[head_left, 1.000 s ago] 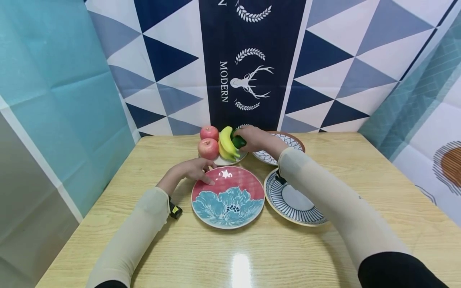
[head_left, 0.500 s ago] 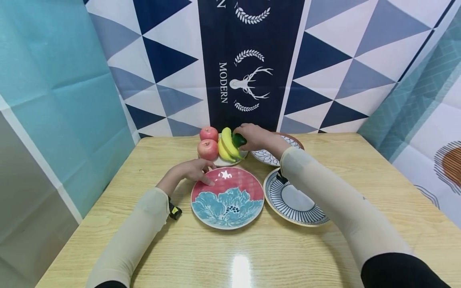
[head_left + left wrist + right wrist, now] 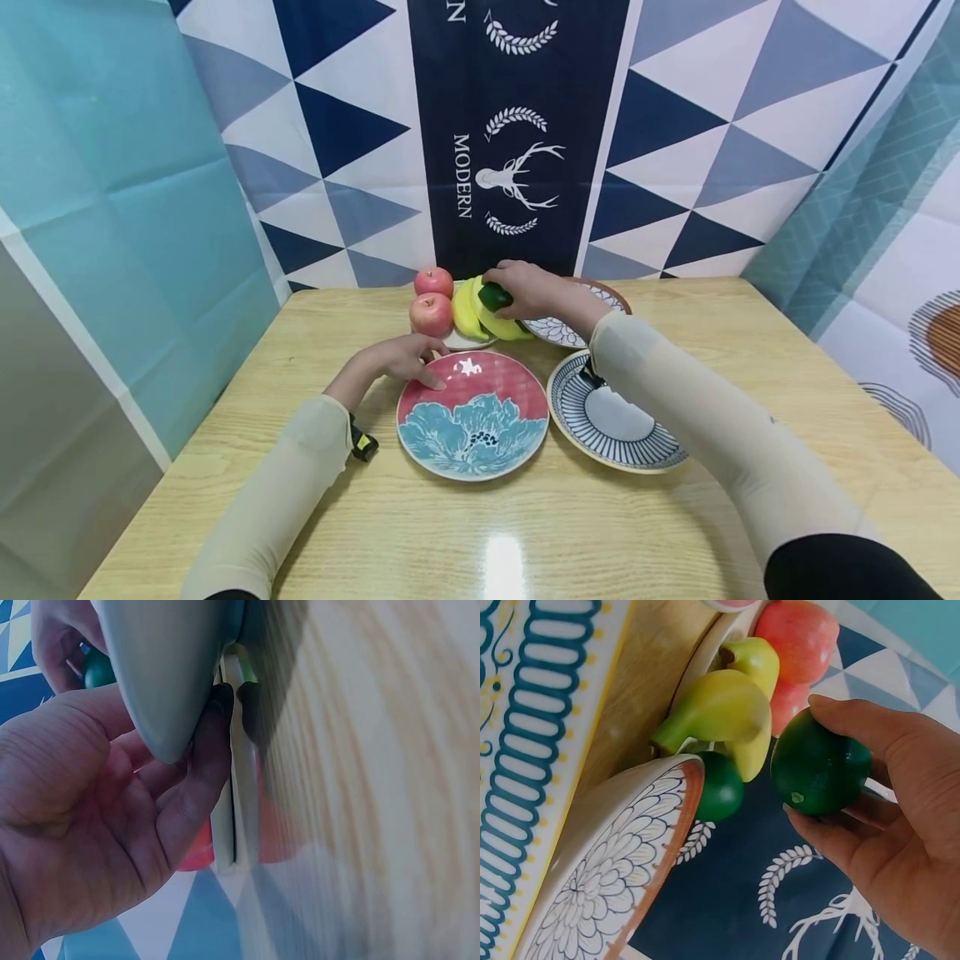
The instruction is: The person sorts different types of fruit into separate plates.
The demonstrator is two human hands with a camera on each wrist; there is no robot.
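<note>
My right hand (image 3: 528,292) holds a dark green lime (image 3: 821,765) between thumb and fingers, above the fruit plate at the back. Beneath it, yellow bananas (image 3: 712,712) lean toward the brown-rimmed plate. A second lime (image 3: 720,787) shows beside them in the right wrist view. My left hand (image 3: 405,356) pinches the left rim of the pink plate with a blue flower (image 3: 480,433), thumb on top and fingers under the edge. In the left wrist view the pale underside of this plate (image 3: 165,667) shows, with the fingers curled by its rim.
Two apples (image 3: 431,314) sit left of the bananas on a pale plate (image 3: 457,340). A brown-rimmed flower-patterned plate (image 3: 558,332) stands to the right, and a blue-striped plate (image 3: 618,417) nearer me, partly under my right forearm. A patterned cloth (image 3: 510,83) hangs behind the table.
My right hand has lifted the lime slightly away from the bananas, and the front banana has tipped over to the right. The left hand stays at the pink plate's rim.
</note>
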